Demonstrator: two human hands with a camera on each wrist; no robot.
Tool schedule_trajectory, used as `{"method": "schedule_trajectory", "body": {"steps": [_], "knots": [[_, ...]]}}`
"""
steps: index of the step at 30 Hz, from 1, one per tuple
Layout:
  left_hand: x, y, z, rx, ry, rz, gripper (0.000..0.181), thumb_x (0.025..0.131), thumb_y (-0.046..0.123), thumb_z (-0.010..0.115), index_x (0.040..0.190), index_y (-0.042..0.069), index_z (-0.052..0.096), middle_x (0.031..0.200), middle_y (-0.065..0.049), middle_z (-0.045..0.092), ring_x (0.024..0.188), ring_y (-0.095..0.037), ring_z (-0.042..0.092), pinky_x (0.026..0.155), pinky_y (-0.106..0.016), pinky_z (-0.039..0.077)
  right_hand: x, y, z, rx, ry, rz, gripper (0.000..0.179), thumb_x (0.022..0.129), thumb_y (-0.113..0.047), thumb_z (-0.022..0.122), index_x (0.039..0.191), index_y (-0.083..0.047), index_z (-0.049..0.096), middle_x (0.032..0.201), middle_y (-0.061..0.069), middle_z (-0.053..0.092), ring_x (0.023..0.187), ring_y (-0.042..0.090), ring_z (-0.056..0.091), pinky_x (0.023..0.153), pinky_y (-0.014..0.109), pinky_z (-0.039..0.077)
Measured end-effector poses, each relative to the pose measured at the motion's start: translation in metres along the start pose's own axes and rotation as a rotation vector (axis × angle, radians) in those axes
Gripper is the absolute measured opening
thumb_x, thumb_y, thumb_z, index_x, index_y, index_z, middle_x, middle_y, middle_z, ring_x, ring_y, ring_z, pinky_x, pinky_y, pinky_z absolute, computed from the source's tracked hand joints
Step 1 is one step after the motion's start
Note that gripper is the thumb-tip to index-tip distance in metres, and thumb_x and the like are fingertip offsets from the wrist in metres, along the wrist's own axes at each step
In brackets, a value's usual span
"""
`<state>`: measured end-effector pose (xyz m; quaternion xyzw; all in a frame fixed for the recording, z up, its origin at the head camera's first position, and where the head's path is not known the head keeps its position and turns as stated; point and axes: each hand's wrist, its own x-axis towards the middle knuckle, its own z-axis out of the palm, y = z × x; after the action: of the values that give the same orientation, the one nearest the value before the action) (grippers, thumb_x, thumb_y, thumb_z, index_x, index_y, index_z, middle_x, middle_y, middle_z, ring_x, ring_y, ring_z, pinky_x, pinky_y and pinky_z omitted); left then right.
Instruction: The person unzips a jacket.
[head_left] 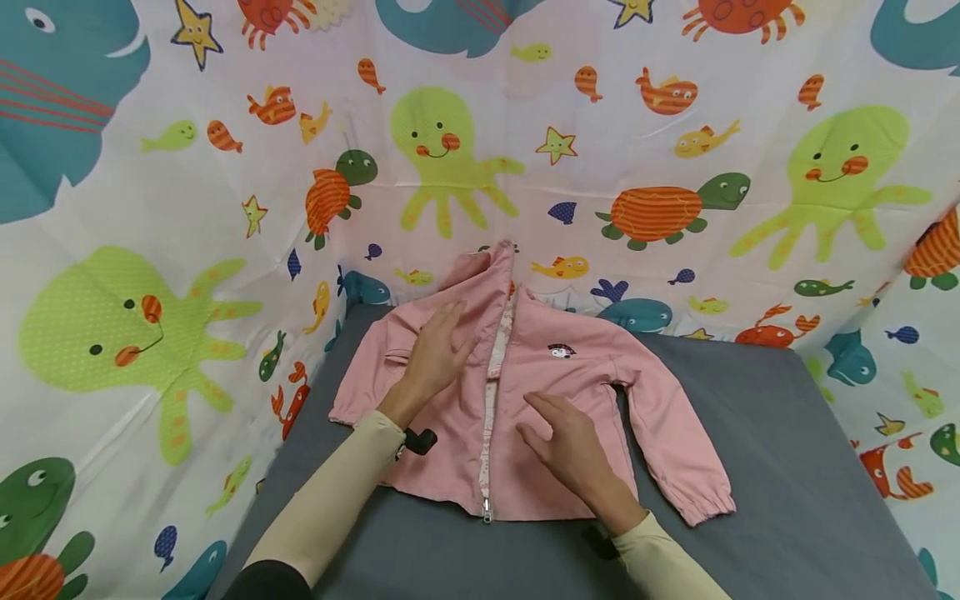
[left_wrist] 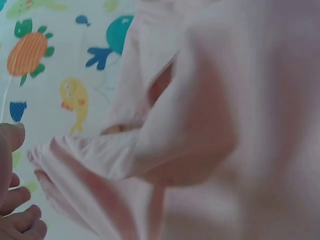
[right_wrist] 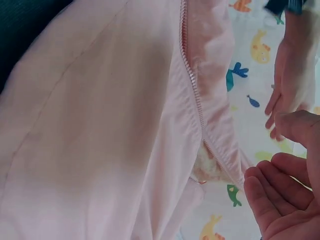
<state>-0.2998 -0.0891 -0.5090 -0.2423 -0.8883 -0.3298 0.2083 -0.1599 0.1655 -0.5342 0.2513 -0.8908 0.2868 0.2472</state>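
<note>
A pink zip-up jacket (head_left: 555, 383) lies spread with its front up and its collar (head_left: 487, 271) at the far side. Its front hangs slightly apart along the zipper, showing a pale patterned lining (head_left: 501, 333); the zipper pull (head_left: 487, 510) sits at the bottom hem. Over the jacket's left half is my left hand (head_left: 435, 354), fingers extended and holding nothing. My right hand (head_left: 566, 442) hovers above the other half, fingers loosely bent and apart from the cloth. In the right wrist view, both the right hand (right_wrist: 285, 195) and the left hand (right_wrist: 297, 60) appear beside the jacket.
Grey cloth (head_left: 780, 467) covers the table under the jacket. A white curtain with sea animals (head_left: 540, 167) rises behind and along both sides. The right sleeve (head_left: 675, 433) stretches outward, while the left sleeve (head_left: 363, 371) lies close to the body of the jacket.
</note>
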Motion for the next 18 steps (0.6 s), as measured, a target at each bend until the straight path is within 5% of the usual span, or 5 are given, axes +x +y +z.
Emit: {"method": "schedule_trajectory", "body": {"steps": [9,18], "knots": [[-0.077,0.019,0.010,-0.006,-0.074,-0.005,0.064,0.101,0.025,0.077,0.152,-0.008,0.057,0.152,-0.027,0.063,0.144,-0.045,0.060,0.120,-0.058,0.048,-0.004,0.006,0.007,-0.020,-0.062,0.056,0.053,0.087,-0.018,0.093,0.134,-0.001,0.076,0.128,0.018,0.078,0.117,0.036,0.077,0.097,0.053,0.064],[-0.150,0.046,0.017,0.029,-0.212,-0.082,0.069,0.102,0.039,0.076,0.149,-0.009,0.059,0.152,-0.030,0.060,0.144,-0.045,0.058,0.119,-0.059,0.048,-0.014,0.009,0.020,-0.018,-0.272,0.131,0.067,0.086,-0.031,0.094,0.138,0.004,0.071,0.135,0.021,0.075,0.124,0.039,0.074,0.105,0.055,0.059]]}}
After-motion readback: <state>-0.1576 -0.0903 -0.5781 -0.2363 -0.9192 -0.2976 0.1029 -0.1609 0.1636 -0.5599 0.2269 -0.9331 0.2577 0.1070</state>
